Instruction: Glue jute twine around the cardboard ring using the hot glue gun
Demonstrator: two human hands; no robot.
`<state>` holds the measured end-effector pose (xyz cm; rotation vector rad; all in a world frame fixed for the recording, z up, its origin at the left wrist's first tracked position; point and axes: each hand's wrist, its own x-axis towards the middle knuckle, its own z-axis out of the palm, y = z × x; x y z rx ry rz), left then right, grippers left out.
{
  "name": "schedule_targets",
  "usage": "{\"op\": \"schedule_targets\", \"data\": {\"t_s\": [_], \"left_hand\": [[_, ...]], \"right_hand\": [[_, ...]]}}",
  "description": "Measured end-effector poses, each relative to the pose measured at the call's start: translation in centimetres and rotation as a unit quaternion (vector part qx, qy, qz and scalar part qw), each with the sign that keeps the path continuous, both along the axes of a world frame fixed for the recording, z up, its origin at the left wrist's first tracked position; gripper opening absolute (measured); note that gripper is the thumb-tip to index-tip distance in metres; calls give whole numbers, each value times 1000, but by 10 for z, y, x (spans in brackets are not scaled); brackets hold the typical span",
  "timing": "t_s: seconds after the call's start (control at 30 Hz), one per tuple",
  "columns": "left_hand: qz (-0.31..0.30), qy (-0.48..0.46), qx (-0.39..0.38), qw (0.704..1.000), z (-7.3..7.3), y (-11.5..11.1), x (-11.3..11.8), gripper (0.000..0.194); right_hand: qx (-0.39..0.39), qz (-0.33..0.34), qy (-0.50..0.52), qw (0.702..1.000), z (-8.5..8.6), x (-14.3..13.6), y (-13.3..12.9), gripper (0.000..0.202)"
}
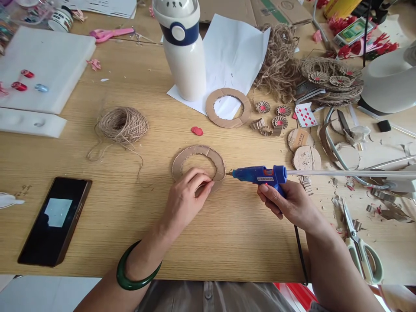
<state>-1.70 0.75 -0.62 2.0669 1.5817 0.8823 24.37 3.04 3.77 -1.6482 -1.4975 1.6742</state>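
My left hand [190, 190] pinches the near side of a cardboard ring [182, 162], which is held just over the table. A blue hot glue gun [260, 174] is gripped in my right hand [289, 199], its nozzle pointing left at the ring's right edge, touching it or nearly so. From the back of the gun runs a long clear glue stick [341, 173]. A second cardboard ring [212, 108] lies farther back, partly on white paper [234, 52]. Left of my hands sits a ball of jute twine [122, 125], its loose end trailing toward the ring.
A white bottle [185, 60] stands behind the rings. Small red discs [196, 131] lie between them. A phone [55, 221] is at the left; green-handled scissors [362, 249] are at the right among scraps. Cardboard rosettes [262, 107], cardboard circles [306, 158] and loose jute fibre [277, 56] crowd the back right.
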Motion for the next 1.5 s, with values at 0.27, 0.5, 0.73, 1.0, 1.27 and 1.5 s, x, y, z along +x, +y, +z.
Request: {"op": "schedule_targets", "data": {"t_s": [0.27,0.5,0.73,1.0,1.27,1.5], "left_hand": [[1,-22,-4,1000,1,0,1,10],[-18,-31,-2,999,0,-1,0,4],[-30,2,17,999,-1,0,-1,15],[-25,2,17,1000,-3,-2,1,17],[-21,-8,12,1000,-2,-2,3,14],[-19,-13,14,1000,-3,-2,3,15]], "right_hand": [[28,42,-32,998,0,2,-3,60],[48,51,-44,997,-4,1,-5,54],[32,51,-34,998,-2,2,-5,50],[52,64,-48,995,-4,2,-5,49],[62,70,-83,992,0,1,-7,52],[71,78,-86,991,2,1,-7,46]]}}
